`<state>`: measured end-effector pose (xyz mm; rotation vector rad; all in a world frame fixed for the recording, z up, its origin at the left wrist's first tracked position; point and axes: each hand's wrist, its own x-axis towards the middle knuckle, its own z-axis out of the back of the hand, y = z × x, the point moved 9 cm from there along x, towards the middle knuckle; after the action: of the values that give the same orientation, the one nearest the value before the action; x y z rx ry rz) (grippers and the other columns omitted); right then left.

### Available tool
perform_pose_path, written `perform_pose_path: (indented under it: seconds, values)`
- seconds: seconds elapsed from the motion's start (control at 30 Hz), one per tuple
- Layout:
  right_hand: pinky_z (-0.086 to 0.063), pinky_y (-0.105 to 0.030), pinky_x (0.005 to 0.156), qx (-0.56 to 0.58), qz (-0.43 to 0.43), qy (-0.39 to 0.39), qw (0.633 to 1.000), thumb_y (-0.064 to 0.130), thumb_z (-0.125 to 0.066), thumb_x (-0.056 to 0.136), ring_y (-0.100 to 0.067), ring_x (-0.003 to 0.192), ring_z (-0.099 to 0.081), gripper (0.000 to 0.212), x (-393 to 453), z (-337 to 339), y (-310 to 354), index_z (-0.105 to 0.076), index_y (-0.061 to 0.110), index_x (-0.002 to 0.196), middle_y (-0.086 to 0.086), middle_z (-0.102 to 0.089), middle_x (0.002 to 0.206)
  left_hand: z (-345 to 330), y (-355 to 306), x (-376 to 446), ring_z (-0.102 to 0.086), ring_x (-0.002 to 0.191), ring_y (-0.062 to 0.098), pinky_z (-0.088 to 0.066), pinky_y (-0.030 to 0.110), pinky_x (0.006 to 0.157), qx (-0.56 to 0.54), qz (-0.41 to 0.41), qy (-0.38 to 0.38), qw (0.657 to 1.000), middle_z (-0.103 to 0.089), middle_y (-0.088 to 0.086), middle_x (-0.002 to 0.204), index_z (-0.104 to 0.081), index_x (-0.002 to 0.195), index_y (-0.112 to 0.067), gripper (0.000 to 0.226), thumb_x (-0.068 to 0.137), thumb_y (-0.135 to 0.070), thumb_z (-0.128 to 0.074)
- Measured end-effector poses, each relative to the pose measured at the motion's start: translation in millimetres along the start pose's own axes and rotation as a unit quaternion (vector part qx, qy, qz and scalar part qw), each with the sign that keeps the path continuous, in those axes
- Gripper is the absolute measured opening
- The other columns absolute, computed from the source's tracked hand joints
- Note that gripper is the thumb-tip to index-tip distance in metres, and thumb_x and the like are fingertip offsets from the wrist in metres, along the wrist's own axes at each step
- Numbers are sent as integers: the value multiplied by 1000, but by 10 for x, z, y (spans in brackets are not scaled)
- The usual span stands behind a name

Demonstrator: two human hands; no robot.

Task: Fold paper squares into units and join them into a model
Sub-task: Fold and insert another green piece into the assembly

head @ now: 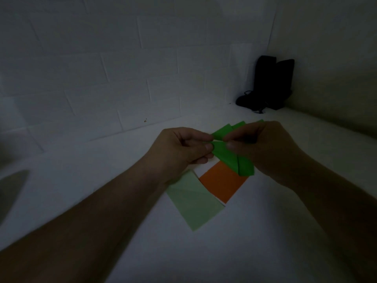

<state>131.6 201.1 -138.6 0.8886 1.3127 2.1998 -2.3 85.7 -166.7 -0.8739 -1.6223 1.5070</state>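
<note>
Centre of frame: left hand [183, 148] and right hand [263, 146] both pinch folded bright green paper units [226, 154], thumbs and forefingers closed on creased flaps, above white surface [81, 190]. Upper flaps partly hidden behind right hand. Below: flat orange square [222, 182] and creased pale green sheet [193, 203]. Upper right corner: dark object [269, 84], dim, unclear.
</note>
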Motion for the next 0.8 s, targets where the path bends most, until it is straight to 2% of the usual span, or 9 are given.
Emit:
perform_pose_path:
  seconds: [0.07, 0.2, 0.33, 0.4, 0.47, 0.57, 0.6, 0.7, 0.8]
  values:
    - [-54, -11, 69, -10, 4, -4, 1000, 3, -78, 82, 5, 80, -70, 28, 5, 7, 3, -74, 30, 77, 22, -73, 75, 15, 1, 6, -75, 75, 18, -63, 26, 74, -4, 2, -7, 1000, -77, 14, 83, -74, 95, -4, 15, 85, 7, -73]
    - [-59, -29, 83, 13, 14, -18, 1000, 0, -80, 80, -10, 87, -74, 29, 13, 31, -14, -76, 29, 76, 7, -77, 83, 33, 14, 15, -75, 75, 19, -64, 27, 74, -18, 6, -18, 1000, -77, 12, 80, -74, 92, -5, 14, 85, 7, -73]
    - [-55, -11, 70, 8, 19, -10, 1000, 1, -80, 79, 1, 80, -71, 26, 12, 17, 8, -75, 26, 77, 16, -75, 78, 31, 27, 10, -76, 76, 20, -63, 26, 73, -20, 13, -16, 1000, -77, 13, 81, -74, 94, -4, 14, 85, 7, -73]
    - [-53, -8, 67, -3, 21, -11, 1000, 2, -81, 79, 5, 78, -70, 27, 17, 19, 7, -74, 28, 76, 21, -74, 75, 41, 37, 12, -76, 77, 20, -63, 27, 74, -18, 16, -18, 1000, -77, 13, 83, -74, 93, -5, 15, 84, 6, -74]
    - [-55, -12, 69, -11, 23, -15, 1000, 3, -81, 79, 4, 79, -70, 27, 16, 25, 15, -74, 29, 75, 22, -74, 75, 43, 35, 14, -76, 78, 20, -63, 27, 75, -18, 15, -17, 1000, -77, 13, 83, -74, 93, -6, 15, 85, 6, -74]
    - [-59, -25, 77, -3, 29, -26, 999, 5, -83, 77, -5, 84, -73, 28, 11, 55, 22, -75, 31, 74, 15, -76, 80, 61, -2, 20, -74, 78, 20, -63, 28, 76, -16, -2, -24, 1000, -76, 11, 80, -73, 91, -7, 15, 85, 6, -74]
    - [-59, -25, 75, -2, 31, -29, 999, 5, -83, 77, -5, 83, -73, 27, 10, 65, 24, -75, 31, 73, 16, -76, 79, 76, -14, 22, -74, 77, 20, -63, 29, 77, -15, -8, -29, 999, -76, 10, 79, -73, 90, -7, 15, 84, 6, -74]
    - [-56, -13, 65, -3, 29, -27, 999, 6, -82, 78, 3, 79, -70, 23, 8, 65, 32, -74, 28, 76, 23, -73, 75, 92, -18, 27, -74, 78, 19, -63, 30, 79, -17, -11, -33, 999, -75, 9, 78, -71, 93, -7, 15, 85, 5, -73]
    - [-58, -18, 71, -2, 27, -28, 999, 8, -81, 81, 0, 82, -71, 22, 14, 73, 19, -74, 29, 77, 20, -74, 77, 93, -10, 31, -74, 78, 18, -63, 29, 78, -31, -7, -32, 999, -75, 9, 80, -70, 97, -6, 18, 86, 7, -73]
